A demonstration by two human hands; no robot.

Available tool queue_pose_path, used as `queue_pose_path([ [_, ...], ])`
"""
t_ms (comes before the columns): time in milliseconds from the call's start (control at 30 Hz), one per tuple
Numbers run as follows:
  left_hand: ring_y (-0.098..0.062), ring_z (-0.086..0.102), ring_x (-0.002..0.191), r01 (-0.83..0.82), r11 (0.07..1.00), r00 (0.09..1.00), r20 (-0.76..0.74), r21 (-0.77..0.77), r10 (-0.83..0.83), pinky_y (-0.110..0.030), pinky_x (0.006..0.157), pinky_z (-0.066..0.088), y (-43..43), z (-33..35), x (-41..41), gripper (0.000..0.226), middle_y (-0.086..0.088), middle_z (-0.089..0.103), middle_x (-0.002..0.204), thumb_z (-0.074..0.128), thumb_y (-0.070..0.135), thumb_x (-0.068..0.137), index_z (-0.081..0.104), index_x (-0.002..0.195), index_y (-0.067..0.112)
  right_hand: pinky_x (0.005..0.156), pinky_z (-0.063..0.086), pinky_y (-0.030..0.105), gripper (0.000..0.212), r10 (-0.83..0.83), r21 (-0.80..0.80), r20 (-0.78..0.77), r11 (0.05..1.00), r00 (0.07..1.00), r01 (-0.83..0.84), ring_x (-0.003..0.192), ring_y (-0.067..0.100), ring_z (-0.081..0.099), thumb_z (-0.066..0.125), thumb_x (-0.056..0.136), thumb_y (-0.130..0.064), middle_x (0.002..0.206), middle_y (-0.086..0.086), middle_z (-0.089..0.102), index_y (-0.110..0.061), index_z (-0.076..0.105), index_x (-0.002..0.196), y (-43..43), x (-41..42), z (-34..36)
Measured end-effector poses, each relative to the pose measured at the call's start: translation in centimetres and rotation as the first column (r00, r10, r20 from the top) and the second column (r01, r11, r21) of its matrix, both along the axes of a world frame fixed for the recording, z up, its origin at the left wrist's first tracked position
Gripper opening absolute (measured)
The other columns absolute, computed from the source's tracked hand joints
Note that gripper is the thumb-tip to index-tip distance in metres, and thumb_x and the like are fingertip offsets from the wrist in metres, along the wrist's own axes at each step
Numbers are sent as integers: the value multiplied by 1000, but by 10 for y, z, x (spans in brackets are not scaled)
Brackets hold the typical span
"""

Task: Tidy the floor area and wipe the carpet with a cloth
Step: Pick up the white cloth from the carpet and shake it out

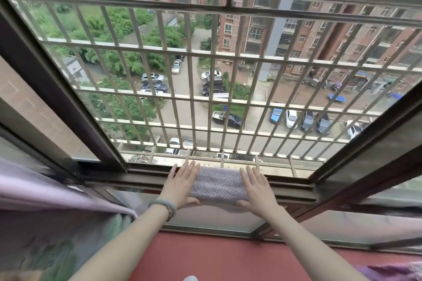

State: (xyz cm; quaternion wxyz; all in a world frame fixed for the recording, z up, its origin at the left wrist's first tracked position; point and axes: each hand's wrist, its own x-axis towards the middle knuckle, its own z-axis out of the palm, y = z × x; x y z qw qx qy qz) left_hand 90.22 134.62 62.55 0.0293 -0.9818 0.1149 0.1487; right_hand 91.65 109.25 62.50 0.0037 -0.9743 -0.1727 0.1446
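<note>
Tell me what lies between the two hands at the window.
The lilac cloth, laid over the window rail, fills the gap between the left hand and the right hand; each flat hand rests on one end. Head view.

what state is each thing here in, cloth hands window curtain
lilac cloth: spread flat over the window track
left hand: fingers straight, pressing the cloth's left end
right hand: fingers straight, pressing the cloth's right end
sliding window: slid open
curtain: drawn aside at left
security grille: bars across the opening
</note>
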Motion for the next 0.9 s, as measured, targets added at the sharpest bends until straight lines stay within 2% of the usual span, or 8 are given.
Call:
queue_pose_path([
  [133,-18,-9,146,-42,998,999,-33,39,43,-48,116,-4,-1,-15,2,93,-2,-9,159,33,69,86,-11,149,17,117,4,43,81,20,-49,-65,999,998,-24,146,26,-5,47,91,-48,159,9,-5,-16,1,150,-3,5,-9],
  [233,-19,-6,146,-32,999,999,-15,33,33,-46,117,-3,0,-12,0,90,-2,-6,159,29,69,87,-9,150,17,117,3,43,83,5,26,-150,1000,989,-1,146,26,-7,50,88,-53,158,9,-6,-20,7,151,-4,10,0],
  [333,-19,-2,146,-149,983,989,-27,-104,147,-42,118,0,3,-1,-5,100,-3,-4,159,19,78,74,-7,150,18,117,5,41,78,-9,143,-230,989,973,43,146,26,-5,55,84,-55,158,10,-3,-26,21,149,1,14,23],
  [467,-16,8,145,-326,874,938,-7,-360,346,-36,117,7,25,20,-31,119,-1,9,159,3,91,58,4,151,17,115,15,37,70,57,331,-295,943,954,46,144,22,14,64,82,-46,157,7,16,-25,37,143,17,17,67],
  [533,-16,17,143,-376,779,902,-7,-502,431,-33,116,13,39,38,-49,117,-1,19,156,19,92,61,13,150,17,113,22,34,68,129,413,-301,911,945,7,139,17,27,66,81,-45,152,3,30,-23,41,140,27,17,90],
  [633,-13,29,137,-454,522,788,-52,-722,614,-28,111,23,55,67,-79,82,3,34,149,65,53,79,28,146,24,110,26,29,64,239,504,-308,862,921,-55,134,12,36,66,83,-40,147,-4,39,-23,42,139,47,16,121],
  [767,-7,46,125,-377,184,639,-112,-908,761,-23,103,36,75,93,-124,67,6,49,135,75,33,76,41,133,32,112,31,35,63,392,615,-276,774,878,-152,131,10,40,67,82,-40,145,-6,41,-28,40,138,80,9,147],
  [900,-2,56,112,-144,3,467,-65,-990,882,-23,97,46,89,118,-177,62,2,56,126,73,19,72,45,127,26,105,42,33,61,505,795,-222,589,834,-145,123,9,47,71,81,-27,136,-6,49,-33,41,135,124,-14,167],
])
